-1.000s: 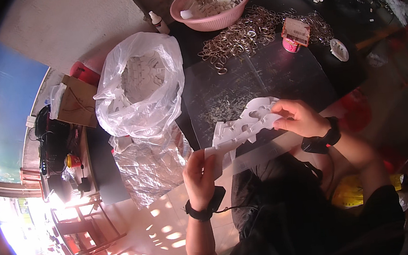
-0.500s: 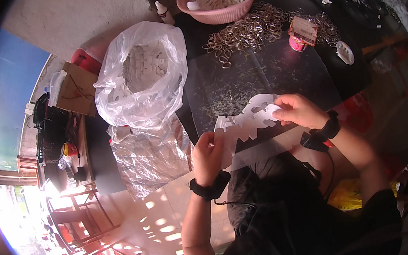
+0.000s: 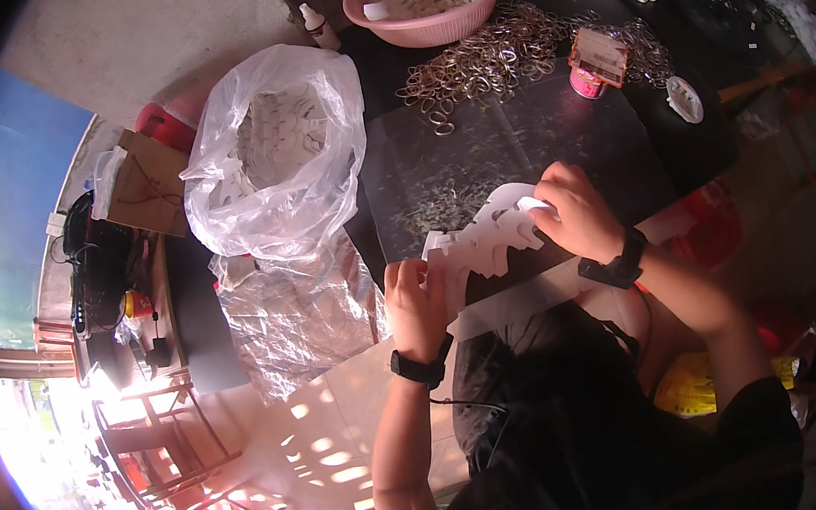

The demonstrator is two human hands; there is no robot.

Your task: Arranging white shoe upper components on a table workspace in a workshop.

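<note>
A white die-cut strip [image 3: 490, 239], with notches and tabs along its edges, is stretched between my hands above the near edge of the table. My left hand [image 3: 415, 307] is closed on the strip's left end. At its right end my right hand [image 3: 577, 216] pinches it between thumb and fingers, the strip arching up towards that side. Beneath and beyond it lies a transparent sheet [image 3: 555, 132] scattered with small bits [image 3: 447, 202]. To the left, an open clear plastic bag [image 3: 221, 201] holds many similar white notched pieces [image 3: 283, 133].
A heap of metal rings [image 3: 496, 54] lies at the far side, before a pink basin [image 3: 433, 28] of rings and white pieces. Beside the heap stands a pink tub [image 3: 587, 83] with a card on top. Silvery film [image 3: 299, 318] hangs over the front edge, below the bag.
My right hand has turned and moved slightly up and left, its fingers now bent over the strip's end. The strip's right end has tilted and shows less of its face.
</note>
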